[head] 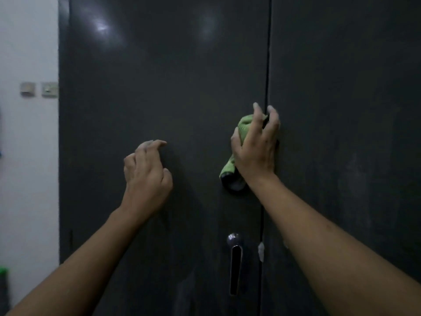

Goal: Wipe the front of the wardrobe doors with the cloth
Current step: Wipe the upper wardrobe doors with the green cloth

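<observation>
Nearest to us, two bare forearms reach up from the lower corners toward the wardrobe. The left hand (145, 172) is empty, its fingers loosely curled with the fingertips close to the dark panel; we cannot tell whether they touch it. To its right and a little higher, the right hand (255, 147) grips the green cloth (244, 127) and presses it against the wardrobe, with its fingers spread and bent over the bunched fabric. One end of the cloth hangs out below the palm on the thumb side.

Behind that hand runs the seam (268, 65) between the doors, so we see the fingertips straddling it. Most of the cloth lies on the left door (159, 87), while the outer fingers reach the right door (341, 87). Below the right wrist, a long recessed handle (235, 267) sits on the left door under a round metal knob (232, 238). Just beside them, a small pale patch (261, 250) marks the seam.

Farther back, left of the left hand, we see a white wall (27, 167) carrying two switch plates (27, 88) side by side.
</observation>
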`<state>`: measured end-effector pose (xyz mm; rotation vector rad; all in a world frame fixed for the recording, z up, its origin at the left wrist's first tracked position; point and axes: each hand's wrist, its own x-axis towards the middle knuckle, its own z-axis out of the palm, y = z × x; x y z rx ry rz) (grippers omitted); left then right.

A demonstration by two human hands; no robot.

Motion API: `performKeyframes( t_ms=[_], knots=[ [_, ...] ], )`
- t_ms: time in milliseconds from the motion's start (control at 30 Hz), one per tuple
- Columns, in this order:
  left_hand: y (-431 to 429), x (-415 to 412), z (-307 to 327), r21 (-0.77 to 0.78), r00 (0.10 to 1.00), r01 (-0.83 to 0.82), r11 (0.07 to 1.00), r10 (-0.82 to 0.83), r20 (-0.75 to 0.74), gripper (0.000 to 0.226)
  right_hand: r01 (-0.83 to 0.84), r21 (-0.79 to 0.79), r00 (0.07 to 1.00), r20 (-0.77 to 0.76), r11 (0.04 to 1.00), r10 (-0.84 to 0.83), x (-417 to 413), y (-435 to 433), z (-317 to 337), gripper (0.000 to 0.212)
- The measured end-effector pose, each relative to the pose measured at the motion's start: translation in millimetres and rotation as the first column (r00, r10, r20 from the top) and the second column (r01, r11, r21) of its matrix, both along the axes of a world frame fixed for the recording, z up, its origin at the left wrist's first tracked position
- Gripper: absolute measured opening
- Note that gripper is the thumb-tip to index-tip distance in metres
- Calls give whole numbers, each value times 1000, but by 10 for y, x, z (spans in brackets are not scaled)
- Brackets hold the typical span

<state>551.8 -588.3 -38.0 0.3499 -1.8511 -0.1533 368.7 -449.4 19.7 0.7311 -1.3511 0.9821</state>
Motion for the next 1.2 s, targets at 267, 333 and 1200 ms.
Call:
performKeyframes(
  t_ms=[267, 333, 1200],
  knots=[
    [-284, 236, -121, 131, 983, 166, 977, -155, -94, 55, 10, 470, 952, -274, 882, 135, 442, -654, 108, 59],
    [-304, 247, -167, 157, 971, 211, 965, -189, -145, 53, 40, 592, 930, -317, 805, 187, 547, -764, -27, 60],
    [534, -289, 101, -74, 946, 223, 972, -198, 258, 65, 65, 387, 979, -204, 920, 17, -508, 763, 206, 59]
  ],
)
